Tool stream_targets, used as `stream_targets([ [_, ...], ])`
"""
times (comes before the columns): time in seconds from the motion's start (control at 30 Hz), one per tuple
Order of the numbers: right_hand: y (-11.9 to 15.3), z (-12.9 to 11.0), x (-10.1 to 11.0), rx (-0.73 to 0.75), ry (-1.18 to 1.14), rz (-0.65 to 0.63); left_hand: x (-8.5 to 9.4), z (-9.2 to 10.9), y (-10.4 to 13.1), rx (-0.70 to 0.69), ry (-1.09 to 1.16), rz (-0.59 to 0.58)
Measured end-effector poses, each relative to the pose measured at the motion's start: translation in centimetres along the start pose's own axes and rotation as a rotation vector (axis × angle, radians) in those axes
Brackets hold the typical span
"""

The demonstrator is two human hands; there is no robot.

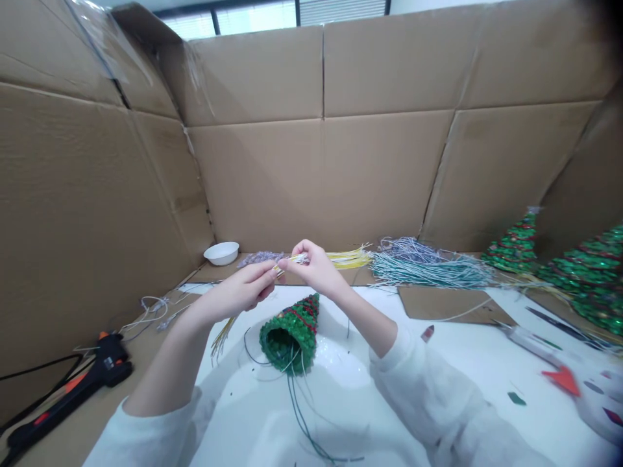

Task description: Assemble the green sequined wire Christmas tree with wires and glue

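Note:
My left hand (246, 285) and my right hand (316, 269) meet above the far side of the white table. Both are closed, pinching thin yellow strands (281, 266) between their fingertips. More gold-coloured strand ends (222, 338) show below my left forearm; whether they belong to the same bundle is hidden. Below my hands, a green beaded Christmas tree (304, 324) with red bead lines lies on its side. Its hollow base faces me, and dark green wires (302, 415) trail from it toward the near edge.
Behind my hands lie yellow strands (350, 258), green strands (431, 270) and purple strands (409, 248). A white bowl (222, 253) stands back left, a glue gun (104, 363) near left. Right are upright beaded trees (518, 243), a cutter (530, 344) and cardboard (452, 305). Cardboard walls surround the table.

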State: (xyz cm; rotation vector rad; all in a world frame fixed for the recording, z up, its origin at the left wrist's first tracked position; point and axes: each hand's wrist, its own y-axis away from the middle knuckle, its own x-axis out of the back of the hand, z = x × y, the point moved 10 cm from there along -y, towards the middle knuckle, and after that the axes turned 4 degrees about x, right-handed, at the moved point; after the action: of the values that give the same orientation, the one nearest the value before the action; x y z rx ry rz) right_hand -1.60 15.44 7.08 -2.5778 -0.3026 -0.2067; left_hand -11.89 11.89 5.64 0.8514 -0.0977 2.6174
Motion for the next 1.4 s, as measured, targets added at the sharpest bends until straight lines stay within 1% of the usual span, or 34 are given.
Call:
stream_targets([
  [0.1, 0.2, -0.1, -0.9, 0.032, -0.027, -0.043, -0.2, 0.5, -0.1, -0.054, -0.001, -0.003],
  [0.2, 0.3, 0.1, -1.5, 0.019, -0.062, -0.072, -0.2, 0.8, -0.1, -0.081, -0.021, 0.007],
  [0.33, 0.1, 0.1, -1.3, -0.029, -0.200, -0.089, 0.6, 1.1, 0.1, -0.080, -0.027, 0.069],
  [0.43, -0.2, -0.3, -0.9, -0.036, -0.277, -0.082, 0.6, 1.3, 0.1, -0.090, -0.001, 0.060],
  [0.5, -0.2, -0.5, -1.0, -0.038, -0.369, -0.099, 0.7, 1.3, 0.2, -0.095, 0.002, 0.056],
  [0.63, 0.0, -0.6, -2.1, -0.075, -0.634, -0.172, 1.1, 1.4, 0.4, -0.093, 0.045, 0.065],
  [0.73, 0.1, -0.3, -2.5, -0.119, -0.770, -0.165, 0.8, 1.7, 0.4, -0.104, 0.148, 0.020],
  [0.8, 0.1, 0.1, -2.7, -0.167, -0.821, -0.170, 0.6, 1.8, 0.4, -0.110, 0.210, -0.009],
  [0.93, 0.4, 0.4, -2.8, -0.232, -0.762, -0.263, 0.2, 1.5, 0.3, -0.096, 0.249, -0.060],
  [1.07, 0.8, 0.8, -2.5, -0.300, -0.718, -0.355, -0.1, 1.4, 0.7, -0.076, 0.213, -0.119],
  [1.13, 1.0, 0.8, -2.5, -0.313, -0.694, -0.377, -0.1, 1.5, 0.8, -0.082, 0.187, -0.134],
  [1.23, 1.0, 0.7, -2.3, -0.294, -0.609, -0.335, 0.2, 1.5, 0.8, -0.093, 0.134, -0.104],
  [1.33, 0.7, 0.2, -1.8, -0.216, -0.483, -0.242, 0.3, 1.7, 0.6, -0.104, 0.058, -0.058],
  [1.4, 0.5, -0.1, -1.3, -0.174, -0.393, -0.174, 0.1, 1.7, 0.5, -0.105, 0.014, -0.053],
])
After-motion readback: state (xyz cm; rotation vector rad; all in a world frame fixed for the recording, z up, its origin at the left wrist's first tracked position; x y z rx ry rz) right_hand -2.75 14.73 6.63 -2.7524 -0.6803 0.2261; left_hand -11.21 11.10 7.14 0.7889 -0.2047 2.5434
